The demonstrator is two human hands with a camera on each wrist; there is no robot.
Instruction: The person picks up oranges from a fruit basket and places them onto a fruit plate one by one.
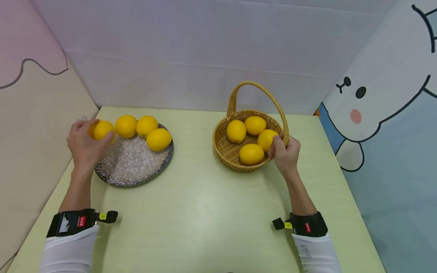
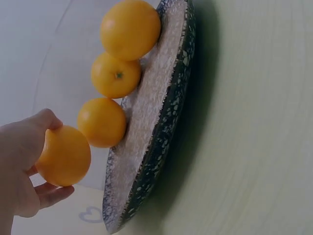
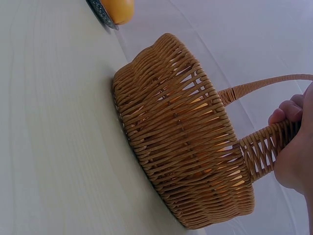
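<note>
My left hand point(image 1: 83, 143) grips an orange point(image 2: 66, 156) between thumb and fingers, at the left rim of a speckled plate point(image 1: 133, 167). In the left wrist view, this orange sits a little higher than the plate surface. Three other oranges point(image 1: 159, 139) rest along the plate's back and right side. My right hand point(image 1: 286, 154) holds the side of the handle point(image 3: 269, 149) of a woven basket point(image 3: 181, 142), low down near its rim. Several oranges point(image 1: 251, 154) lie inside the basket, one of them partly covered by the right hand's fingers.
Both objects stand on a pale table point(image 1: 191, 212), the plate at left and the basket right of centre, with a gap between them. A white wall covering point(image 1: 170, 79) rises behind the table. Printed panels flank it, with a cartoon figure point(image 1: 382, 98) on the right one.
</note>
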